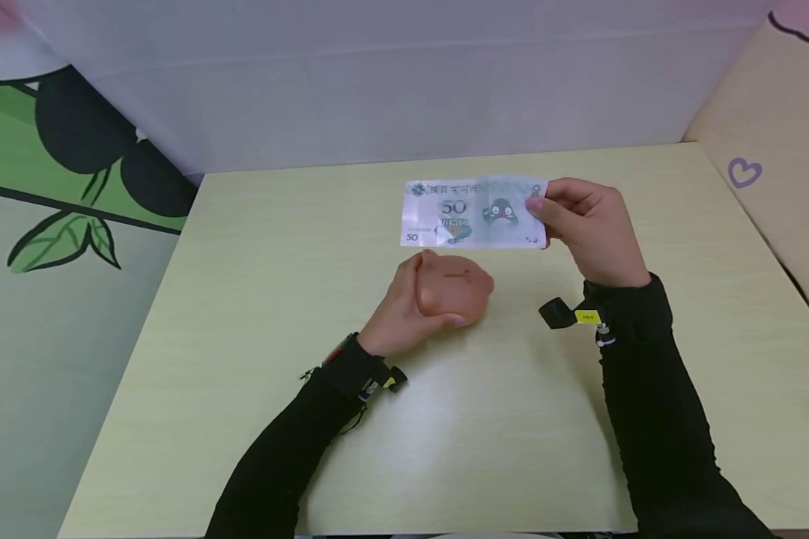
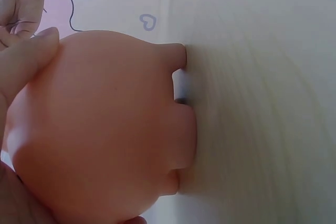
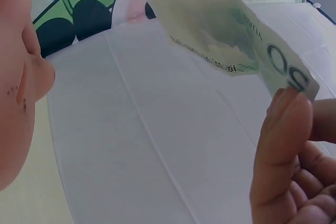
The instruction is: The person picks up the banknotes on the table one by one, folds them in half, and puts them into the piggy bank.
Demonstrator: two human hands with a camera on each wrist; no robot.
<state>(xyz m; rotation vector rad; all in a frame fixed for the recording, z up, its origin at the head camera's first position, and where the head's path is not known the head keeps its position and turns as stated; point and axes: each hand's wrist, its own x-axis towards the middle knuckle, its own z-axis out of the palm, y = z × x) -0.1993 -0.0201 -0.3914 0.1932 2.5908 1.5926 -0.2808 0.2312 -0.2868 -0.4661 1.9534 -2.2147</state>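
A pinkish-orange piggy bank (image 1: 465,299) with a narrow slot on its top is on the table. My left hand (image 1: 399,318) grips it from the left, thumb on the near side and fingers round the far side. Its short stubby feet face the tabletop in the left wrist view, where its rounded body (image 2: 100,124) fills much of the picture. Between thumb and fingers, my right hand (image 1: 596,228) pinches the right end of a play banknote (image 1: 455,217) printed with 50. The note is held just beyond the piggy bank; in the right wrist view it looks bent (image 3: 210,30).
A pale wooden table (image 1: 243,374) lies under both hands. Behind it hangs a plain whitish cloth (image 1: 391,90), with a cartoon-printed panel (image 1: 74,150) at the left and a beige side panel (image 1: 775,142) at the right. Each wrist wears a small black camera (image 1: 556,313).
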